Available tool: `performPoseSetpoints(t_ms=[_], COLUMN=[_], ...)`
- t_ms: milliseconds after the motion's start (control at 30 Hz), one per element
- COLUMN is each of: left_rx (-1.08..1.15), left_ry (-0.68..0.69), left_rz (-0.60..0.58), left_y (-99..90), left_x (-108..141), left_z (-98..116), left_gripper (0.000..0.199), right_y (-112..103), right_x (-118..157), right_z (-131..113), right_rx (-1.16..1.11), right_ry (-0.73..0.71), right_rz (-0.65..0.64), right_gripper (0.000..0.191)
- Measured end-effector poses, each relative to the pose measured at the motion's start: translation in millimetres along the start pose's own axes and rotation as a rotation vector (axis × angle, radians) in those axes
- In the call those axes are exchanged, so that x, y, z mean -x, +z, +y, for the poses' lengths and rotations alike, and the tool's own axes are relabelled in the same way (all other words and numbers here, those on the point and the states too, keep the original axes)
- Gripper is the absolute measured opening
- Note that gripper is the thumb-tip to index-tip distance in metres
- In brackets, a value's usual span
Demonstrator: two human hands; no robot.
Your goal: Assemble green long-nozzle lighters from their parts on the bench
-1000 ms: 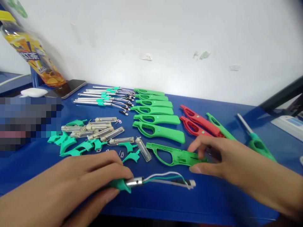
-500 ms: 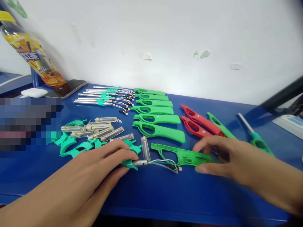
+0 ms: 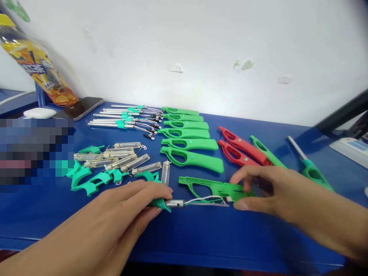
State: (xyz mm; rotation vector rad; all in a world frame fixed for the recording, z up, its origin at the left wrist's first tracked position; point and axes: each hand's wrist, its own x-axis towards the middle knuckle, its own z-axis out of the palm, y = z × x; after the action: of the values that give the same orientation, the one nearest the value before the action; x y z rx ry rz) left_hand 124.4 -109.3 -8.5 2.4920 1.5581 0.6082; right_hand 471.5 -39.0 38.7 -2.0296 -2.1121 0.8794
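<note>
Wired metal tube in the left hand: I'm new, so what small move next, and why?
Perhaps ease the wired metal tube to the narrow end of the open green shell: the left hand holds the tube close by, its wires overlap the shell in view, and the right hand holds the shell.

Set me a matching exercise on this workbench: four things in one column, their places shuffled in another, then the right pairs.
Things
1. silver metal tube with trailing wires
2. hollow green plastic handle shell
3. clear plastic cylinders
4. yellow-capped plastic bottle

Places
A. beside the dark flat phone
B. between right hand thumb and fingers
C. heaped near loose teal plastic pieces
D. held by the left hand

Pairs: 1-D, 2-B, 3-C, 4-A
</note>
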Motion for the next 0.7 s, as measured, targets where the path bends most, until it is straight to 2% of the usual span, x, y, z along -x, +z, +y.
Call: performPoseSetpoints(t_ms=[100, 200, 333, 433, 700], left_rx=[-0.024, -0.013, -0.001, -0.019, 0.062], left_ry=[-0.008, -0.022, -0.02, 0.021, 0.162], left_rz=[-0.114, -0.116, -0.104, -0.081, 0.001], left_y=[2.1, 6.1, 9.6, 9.4, 7.2], left_x=[2, 4, 5, 4, -17], left_z=[-3, -5, -8, -6, 11], left_gripper=[0.039, 0.04, 0.041, 0.039, 0.039], right_y=[1, 1, 1, 3, 5], right_x=[1, 1, 1, 1, 3], right_z=[3, 3, 4, 6, 5], right_rx=[-0.005, -0.015, -0.031, -0.032, -0.047], right_ry=[-0.009, 0.022, 0.007, -0.005, 0.018], right_rz=[0.026, 0.009, -0.044, -0.02, -0.031], right_gripper=[0.027, 0.032, 0.033, 0.035, 0.037])
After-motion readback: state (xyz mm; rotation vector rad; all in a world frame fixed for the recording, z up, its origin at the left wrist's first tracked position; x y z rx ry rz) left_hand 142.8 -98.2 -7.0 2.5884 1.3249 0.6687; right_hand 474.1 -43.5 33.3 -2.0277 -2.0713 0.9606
